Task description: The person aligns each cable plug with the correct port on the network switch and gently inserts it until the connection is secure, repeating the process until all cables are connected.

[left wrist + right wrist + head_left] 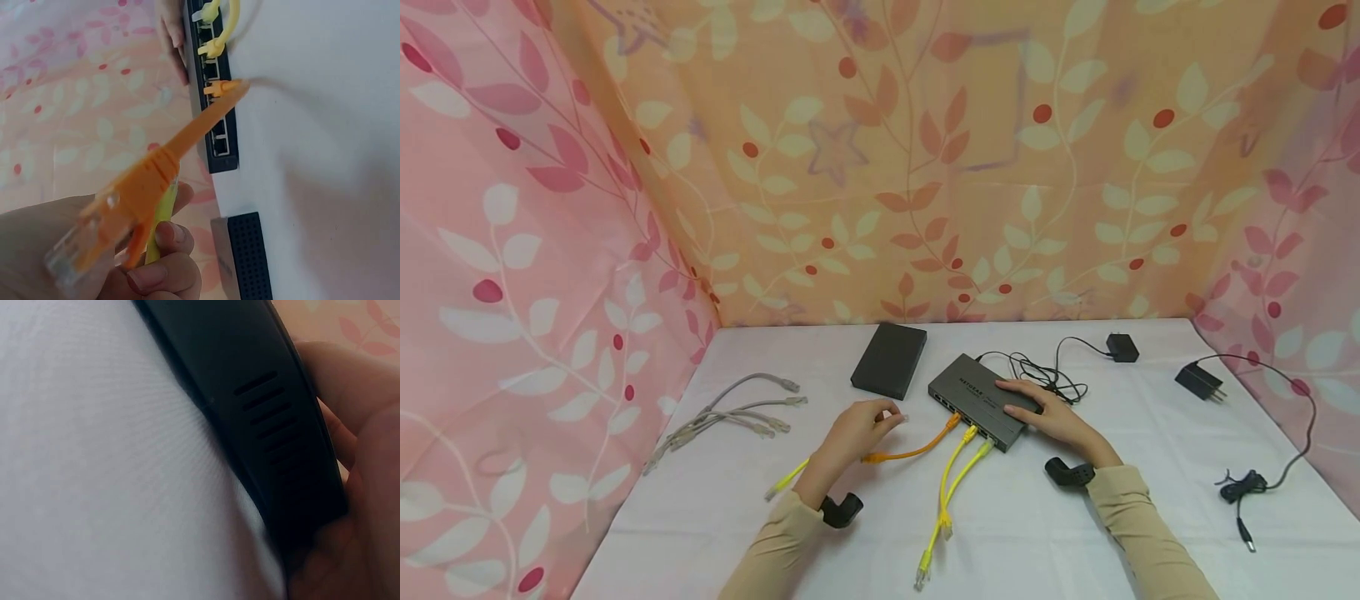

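Note:
Yellow network cable (pixel 164 209) is pinched between the thumb and fingers of my left hand (pixel 857 429), its plug at the fingertips. The hand hovers left of a grey network switch (pixel 968 385), short of its port side. An orange cable (pixel 917 452) runs from a port of the switch towards my left wrist; its loose plug (pixel 65 265) looms close in the left wrist view. Two yellow cables (pixel 953 475) sit in other ports. My right hand (pixel 1060 418) rests on the switch's right end, its fingers lying fairly straight across the top.
Behind my left hand lies a black box (pixel 889 360). Several grey cables (pixel 722 417) are on the left. A black adapter (pixel 1122 347) with its coiled cord stands behind the switch, and another adapter (pixel 1198 381) with cord lies far right. Patterned curtains (pixel 917 233) surround the white table (pixel 1015 542).

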Demonstrator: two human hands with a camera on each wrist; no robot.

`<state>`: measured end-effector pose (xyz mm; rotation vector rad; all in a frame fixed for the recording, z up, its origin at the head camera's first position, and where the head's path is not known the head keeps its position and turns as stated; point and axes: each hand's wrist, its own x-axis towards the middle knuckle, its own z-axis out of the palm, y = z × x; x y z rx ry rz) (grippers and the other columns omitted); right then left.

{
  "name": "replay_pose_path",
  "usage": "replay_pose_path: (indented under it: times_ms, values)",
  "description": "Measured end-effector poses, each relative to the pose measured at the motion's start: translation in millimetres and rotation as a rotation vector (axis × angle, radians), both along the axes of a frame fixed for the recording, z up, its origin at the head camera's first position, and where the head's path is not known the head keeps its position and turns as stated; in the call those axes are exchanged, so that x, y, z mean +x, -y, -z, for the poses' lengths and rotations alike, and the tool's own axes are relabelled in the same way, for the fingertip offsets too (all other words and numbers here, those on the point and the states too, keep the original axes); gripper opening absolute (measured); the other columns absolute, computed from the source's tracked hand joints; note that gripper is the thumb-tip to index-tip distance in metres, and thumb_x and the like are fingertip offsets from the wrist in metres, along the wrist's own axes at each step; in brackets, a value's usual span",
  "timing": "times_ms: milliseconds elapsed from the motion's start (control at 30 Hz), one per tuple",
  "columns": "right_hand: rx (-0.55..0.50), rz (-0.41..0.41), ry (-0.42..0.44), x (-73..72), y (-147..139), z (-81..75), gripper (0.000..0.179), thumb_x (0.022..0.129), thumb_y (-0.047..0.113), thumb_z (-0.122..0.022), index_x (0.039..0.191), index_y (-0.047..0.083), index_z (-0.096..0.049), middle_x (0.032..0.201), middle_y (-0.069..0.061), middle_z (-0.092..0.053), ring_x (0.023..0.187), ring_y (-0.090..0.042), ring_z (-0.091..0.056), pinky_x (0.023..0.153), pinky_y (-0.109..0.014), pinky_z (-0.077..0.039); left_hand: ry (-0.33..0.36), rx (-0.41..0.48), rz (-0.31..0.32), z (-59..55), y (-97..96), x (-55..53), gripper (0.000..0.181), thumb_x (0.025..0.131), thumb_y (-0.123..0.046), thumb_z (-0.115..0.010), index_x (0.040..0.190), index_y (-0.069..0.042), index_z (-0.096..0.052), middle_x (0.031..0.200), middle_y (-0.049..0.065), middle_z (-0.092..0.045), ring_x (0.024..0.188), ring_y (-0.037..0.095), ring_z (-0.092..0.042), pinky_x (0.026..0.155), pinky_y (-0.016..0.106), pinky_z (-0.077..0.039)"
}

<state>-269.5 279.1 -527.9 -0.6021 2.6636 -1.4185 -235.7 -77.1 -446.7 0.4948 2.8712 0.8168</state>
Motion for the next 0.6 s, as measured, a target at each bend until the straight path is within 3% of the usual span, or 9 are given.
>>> replay_pose_path:
  times_ms: [400,600]
  values:
    - [0.017,0.012,0.023,0.2,0,0.4,0.048,0.089,0.037,-0.061,0.134,0.033,-0.046,0.145,-0.003,-0.038,0.137,-0.036,-0.023,0.104,-0.061,-0.018,-0.036,0.002,0.070,11.0,-19.6,-1.6,0.021,0.090,-0.037,-0.058,0.093,-0.018,-0.068,0.064,-0.008,-0.054,0.054,0.008,-0.045,0.050,0.022,-0.037]
    - [0.019,0.016,0.023,1.0,1,-2.5,0.048,0.088,0.038,-0.061,0.134,0.034,-0.046,0.145,-0.002,-0.038,0.136,-0.035,-0.026,0.104,-0.060,-0.020,-0.012,-0.035,0.060,16.3,-25.0,-3.7,0.020,0.092,-0.034,-0.056,0.093,-0.017,-0.067,0.068,-0.007,-0.057,0.056,0.007,-0.045,0.052,0.022,-0.037]
